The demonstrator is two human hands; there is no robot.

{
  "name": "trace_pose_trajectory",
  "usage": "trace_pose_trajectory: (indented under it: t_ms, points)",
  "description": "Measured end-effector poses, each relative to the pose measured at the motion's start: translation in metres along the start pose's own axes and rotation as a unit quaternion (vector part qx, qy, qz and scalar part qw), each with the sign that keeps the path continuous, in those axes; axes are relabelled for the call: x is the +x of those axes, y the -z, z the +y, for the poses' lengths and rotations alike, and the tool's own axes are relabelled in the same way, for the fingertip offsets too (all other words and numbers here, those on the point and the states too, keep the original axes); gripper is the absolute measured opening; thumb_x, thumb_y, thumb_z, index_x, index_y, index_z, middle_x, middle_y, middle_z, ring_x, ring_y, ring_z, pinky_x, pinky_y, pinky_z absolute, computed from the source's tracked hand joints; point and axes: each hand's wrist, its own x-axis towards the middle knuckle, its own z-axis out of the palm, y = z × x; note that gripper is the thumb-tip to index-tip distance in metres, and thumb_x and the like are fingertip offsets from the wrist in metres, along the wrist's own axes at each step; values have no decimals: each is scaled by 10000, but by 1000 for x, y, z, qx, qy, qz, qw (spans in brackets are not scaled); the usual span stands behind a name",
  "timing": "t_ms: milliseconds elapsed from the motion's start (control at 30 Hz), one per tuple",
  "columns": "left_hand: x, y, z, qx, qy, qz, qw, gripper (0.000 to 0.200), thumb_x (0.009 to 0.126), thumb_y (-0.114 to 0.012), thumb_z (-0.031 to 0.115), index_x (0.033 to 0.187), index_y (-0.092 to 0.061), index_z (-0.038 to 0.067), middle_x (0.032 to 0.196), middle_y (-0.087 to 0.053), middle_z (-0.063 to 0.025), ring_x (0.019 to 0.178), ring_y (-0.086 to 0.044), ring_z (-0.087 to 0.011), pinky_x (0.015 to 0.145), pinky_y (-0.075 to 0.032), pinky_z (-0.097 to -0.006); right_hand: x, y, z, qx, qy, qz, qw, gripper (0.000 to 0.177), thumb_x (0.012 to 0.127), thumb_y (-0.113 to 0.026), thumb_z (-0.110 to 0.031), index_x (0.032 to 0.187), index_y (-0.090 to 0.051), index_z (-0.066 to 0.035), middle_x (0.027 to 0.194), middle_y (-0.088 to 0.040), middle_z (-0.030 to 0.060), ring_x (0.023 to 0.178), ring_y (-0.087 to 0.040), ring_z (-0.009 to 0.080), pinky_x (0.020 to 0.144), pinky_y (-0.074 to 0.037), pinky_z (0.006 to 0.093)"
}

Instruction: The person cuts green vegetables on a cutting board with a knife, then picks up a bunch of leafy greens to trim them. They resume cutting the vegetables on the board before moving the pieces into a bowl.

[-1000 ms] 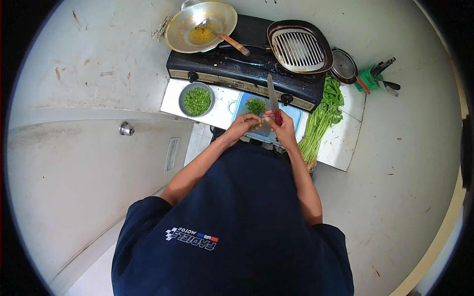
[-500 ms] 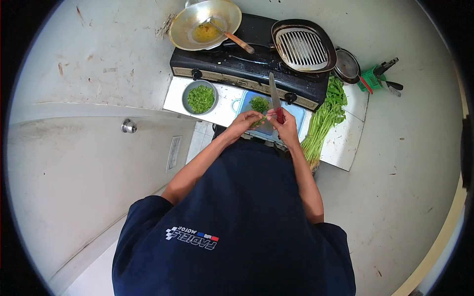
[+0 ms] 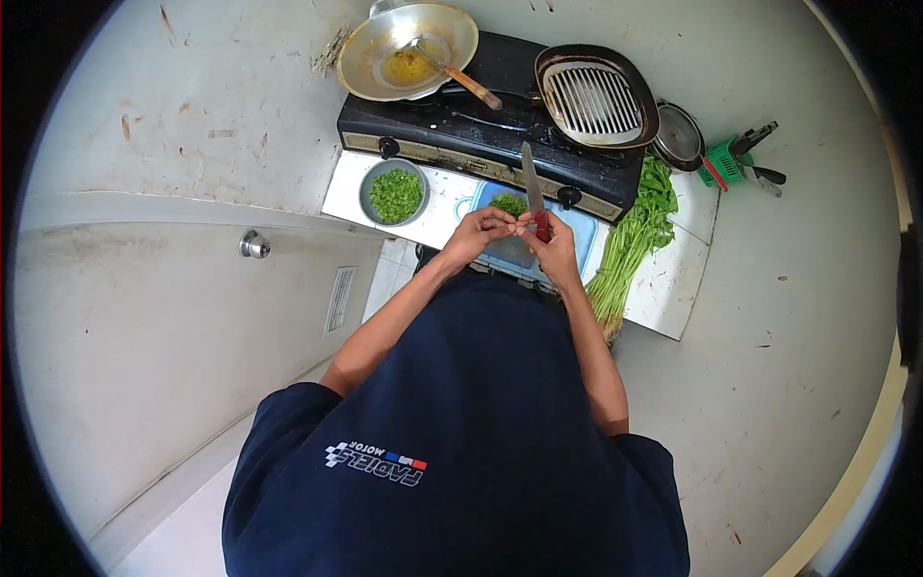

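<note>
My right hand (image 3: 555,254) is closed around the red handle of a knife (image 3: 531,175), its blade pointing up and away from me. My left hand (image 3: 473,237) is in a pinch, its fingertips meeting those of my right hand; whatever lies between them is too small to make out. Both hands are above a blue cutting board (image 3: 584,229). On the board, just beyond my fingers, sits a small pile of chopped greens (image 3: 509,202), partly covered by my left hand.
A grey bowl (image 3: 364,192) of chopped greens stands left on the white counter (image 3: 437,213). Long-stemmed leafy greens (image 3: 630,248) lie at right. Behind is a black stove (image 3: 437,132) with a wok (image 3: 356,62) and a grill pan (image 3: 647,85). A green basket (image 3: 721,163) holds utensils.
My fingertips have come closer together, and the green piece seen between them before no longer shows clearly. The knife stays in my right hand. The whole view has shifted slightly.
</note>
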Motion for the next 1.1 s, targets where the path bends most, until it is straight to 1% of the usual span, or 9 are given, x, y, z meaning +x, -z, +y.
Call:
trace_pose_trajectory:
  t_ms: [233,333,433,533,633,733,833,1033,1100]
  points:
    - [-4,-6,5,27,18,9,999,280,996,-704,107,1250,-620,26,1095,-758,-86,1090,-675,-139,980,-482,-278,-1,-2,-3,48,-2,-5,999,202,948,-772,-124,1106,-678,-42,860,-693,-17,690,-550,33,598,-419,219]
    - [-5,-9,7,26,17,12,999,283,993,-708,99,1250,-617,23,1100,-755,-99,1099,-677,-146,986,-484,-280,-1,4,1,4,-27,-4,1000,192,961,-758,-136,1109,-675,-45,863,-684,-10,707,-559,30,603,-417,216]
    - [-1,-9,1,7,9,30,999,292,975,-726,79,1232,-608,7,1060,-756,-116,1055,-694,-164,911,-504,-288,1,3,10,-4,29,39,999,181,964,-753,-135,1097,-674,-40,893,-685,11,749,-589,59,660,-462,233]
    - [-1,-8,0,11,18,21,1000,328,988,-710,86,1282,-579,22,1120,-744,-123,1123,-682,-163,994,-499,-296,-1,9,1,5,-33,24,999,183,963,-745,-107,1102,-664,-19,944,-694,38,829,-644,103,761,-520,271]
    - [1,-12,1,8,23,26,999,342,987,-711,88,1293,-566,37,1120,-742,-123,1118,-682,-162,987,-498,-295,-4,8,-12,10,12,-1,1000,191,960,-739,-79,1114,-655,-2,984,-700,55,889,-669,132,846,-537,298]
    - [0,-15,4,31,28,29,999,348,982,-718,91,1291,-565,48,1126,-740,-122,1112,-681,-162,981,-491,-295,-4,8,-8,32,-8,0,999,192,959,-734,-60,1116,-648,7,995,-704,63,917,-684,133,849,-543,298]
    - [4,-17,0,17,3,40,999,349,961,-737,60,1262,-569,9,1030,-758,-135,1002,-706,-157,854,-522,-279,-2,12,-2,13,-15,1,1000,196,961,-739,-82,1112,-648,2,990,-702,67,893,-673,127,830,-534,288]
    - [2,-21,6,23,-1,45,999,352,958,-743,69,1257,-567,8,997,-752,-114,1004,-698,-147,856,-510,-273,-1,20,3,-17,-52,22,998,221,961,-750,-123,1121,-648,-9,996,-703,54,865,-641,106,805,-507,265]
    - [2,-20,6,28,5,41,999,354,966,-735,89,1268,-564,16,1033,-756,-115,1048,-690,-151,925,-495,-292,-2,18,0,0,-10,24,1000,221,958,-751,-114,1121,-647,-7,998,-709,59,879,-655,111,819,-515,271]
